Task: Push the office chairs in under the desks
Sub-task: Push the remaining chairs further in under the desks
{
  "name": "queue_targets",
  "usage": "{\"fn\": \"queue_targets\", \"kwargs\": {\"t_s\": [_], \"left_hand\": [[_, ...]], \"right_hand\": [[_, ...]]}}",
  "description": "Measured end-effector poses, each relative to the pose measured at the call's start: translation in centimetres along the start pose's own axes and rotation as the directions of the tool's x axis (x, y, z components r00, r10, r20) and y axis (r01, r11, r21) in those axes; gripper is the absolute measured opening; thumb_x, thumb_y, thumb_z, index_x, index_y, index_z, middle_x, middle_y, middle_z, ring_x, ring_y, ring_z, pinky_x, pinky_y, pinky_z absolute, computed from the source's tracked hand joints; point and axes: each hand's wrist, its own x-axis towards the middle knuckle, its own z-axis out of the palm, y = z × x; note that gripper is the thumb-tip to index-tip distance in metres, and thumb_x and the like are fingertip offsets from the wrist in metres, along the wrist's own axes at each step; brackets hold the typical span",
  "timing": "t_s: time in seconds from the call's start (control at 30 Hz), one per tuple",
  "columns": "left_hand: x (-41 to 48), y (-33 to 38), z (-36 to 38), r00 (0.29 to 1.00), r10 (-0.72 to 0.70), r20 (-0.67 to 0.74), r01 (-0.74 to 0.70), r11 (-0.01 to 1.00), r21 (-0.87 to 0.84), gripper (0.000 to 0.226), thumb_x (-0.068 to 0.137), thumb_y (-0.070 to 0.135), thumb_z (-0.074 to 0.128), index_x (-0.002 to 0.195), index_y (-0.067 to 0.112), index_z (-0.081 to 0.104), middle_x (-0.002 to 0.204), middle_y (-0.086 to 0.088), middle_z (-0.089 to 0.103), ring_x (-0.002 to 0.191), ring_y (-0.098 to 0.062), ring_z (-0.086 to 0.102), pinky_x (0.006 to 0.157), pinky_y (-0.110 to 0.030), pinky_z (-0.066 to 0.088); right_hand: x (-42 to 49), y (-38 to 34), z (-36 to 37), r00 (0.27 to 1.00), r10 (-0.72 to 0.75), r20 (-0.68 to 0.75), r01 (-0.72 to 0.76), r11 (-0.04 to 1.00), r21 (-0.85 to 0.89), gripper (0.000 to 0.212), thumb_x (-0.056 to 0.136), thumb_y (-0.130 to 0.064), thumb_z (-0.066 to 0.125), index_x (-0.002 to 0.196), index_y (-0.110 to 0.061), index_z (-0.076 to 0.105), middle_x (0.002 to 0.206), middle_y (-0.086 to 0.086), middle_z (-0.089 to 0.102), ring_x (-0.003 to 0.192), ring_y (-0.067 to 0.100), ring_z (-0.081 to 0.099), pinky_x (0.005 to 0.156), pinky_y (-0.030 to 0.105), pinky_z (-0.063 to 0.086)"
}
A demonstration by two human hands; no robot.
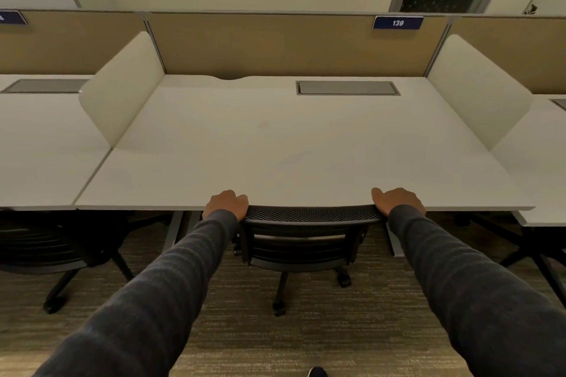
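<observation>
Gripping the top corners of the black office chair [301, 242], the left hand [226, 203] and right hand [398, 200] curl their fingers over its curved mesh backrest, the fingertips hidden behind the rim. The backrest stands right at the front edge of the smooth white desk [275, 147], castors on ribbed grey-brown carpet [245, 330]. A rectangular grey hatch [347, 88] lies flush in the desktop — behind it, a blue plate [397, 23] reads 139.
</observation>
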Motion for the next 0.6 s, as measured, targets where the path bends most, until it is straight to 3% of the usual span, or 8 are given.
{"fn": "queue_targets", "kwargs": {"t_s": [0.2,0.33,0.4,0.6], "left_hand": [[0.3,-1.2,0.1,1.0,0.0,0.002,0.0,0.993,-0.115,0.04,0.095,0.044,0.037,0.108,0.013,0.059,0.113,-0.011,0.062,0.095,-0.026,0.055,0.079,-0.037,0.041],[0.5,-1.5,0.0,0.999,-0.039,-0.028,0.033,0.982,-0.187,0.059,0.097,0.055,0.032,0.138,0.016,0.047,0.138,-0.014,0.049,0.122,-0.034,0.048,0.102,-0.045,0.041],[0.6,-1.5,0.0,0.997,-0.013,-0.073,0.003,0.99,-0.142,0.065,0.097,0.061,0.029,0.147,0.02,0.039,0.145,-0.015,0.041,0.13,-0.035,0.041,0.106,-0.048,0.035],[1.1,-2.7,-1.1,0.995,0.021,-0.101,-0.034,0.991,-0.126,0.073,0.096,0.067,0.024,0.149,0.02,0.036,0.147,-0.017,0.04,0.133,-0.035,0.04,0.107,-0.05,0.033]], "right_hand": [[-0.7,-0.1,0.1,0.999,0.03,-0.025,-0.029,0.998,0.063,0.06,0.096,-0.057,0.038,0.111,-0.004,0.064,0.097,0.013,0.061,0.086,0.028,0.054,0.075,0.035,0.041],[-1.6,-0.2,0.6,0.995,0.066,-0.073,-0.055,0.988,0.147,0.077,0.097,-0.066,0.032,0.141,-0.006,0.047,0.138,0.02,0.053,0.12,0.037,0.052,0.095,0.044,0.042],[-2.4,-0.5,1.1,0.988,0.049,-0.143,-0.031,0.992,0.126,0.081,0.096,-0.07,0.029,0.147,-0.008,0.041,0.144,0.022,0.046,0.13,0.04,0.045,0.106,0.05,0.037],[-5.1,-3.2,2.7,0.958,-0.094,-0.269,0.09,0.996,-0.029,0.081,0.096,-0.07,0.026,0.152,-0.012,0.037,0.151,0.022,0.04,0.141,0.04,0.032,0.116,0.056,0.02]]}}
